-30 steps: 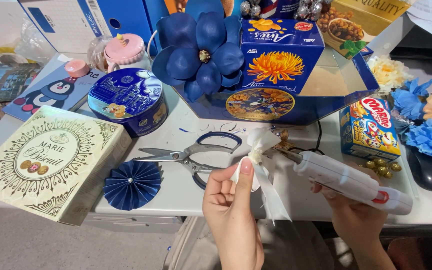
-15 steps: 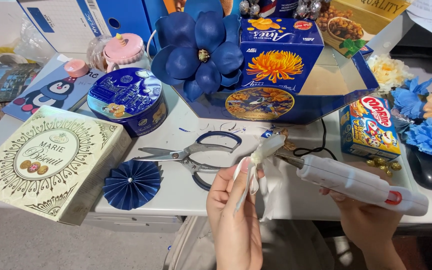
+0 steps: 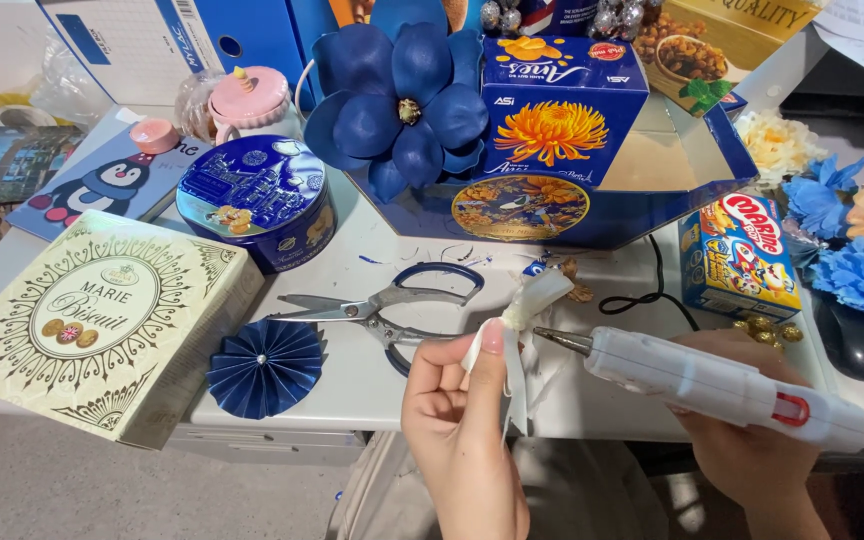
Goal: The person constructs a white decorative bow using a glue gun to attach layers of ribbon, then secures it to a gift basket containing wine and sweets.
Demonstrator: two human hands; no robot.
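Observation:
My left hand (image 3: pixel 460 420) pinches a white ribbon bow (image 3: pixel 522 312) between thumb and fingers, its tails hanging down past the desk edge. My right hand (image 3: pixel 747 450) grips a white hot glue gun (image 3: pixel 712 385), whose metal nozzle points left and sits just beside the bow, a little apart from it. Blue-handled scissors (image 3: pixel 392 305) lie on the white desk right behind the bow. A pleated blue paper rosette (image 3: pixel 265 366) rests near the front desk edge to the left.
A cream biscuit box (image 3: pixel 92 320) overhangs the desk's left corner. Behind stand a round blue tin (image 3: pixel 252 200), a large blue paper flower (image 3: pixel 397 95), a blue hexagonal tray (image 3: pixel 672 190) with a blue box, a small snack box (image 3: pixel 742 255) and paper flowers (image 3: pixel 852 240).
The bow has turned in my left hand and now stands more upright. The glue gun has moved left and slightly up, bringing its nozzle close to the bow.

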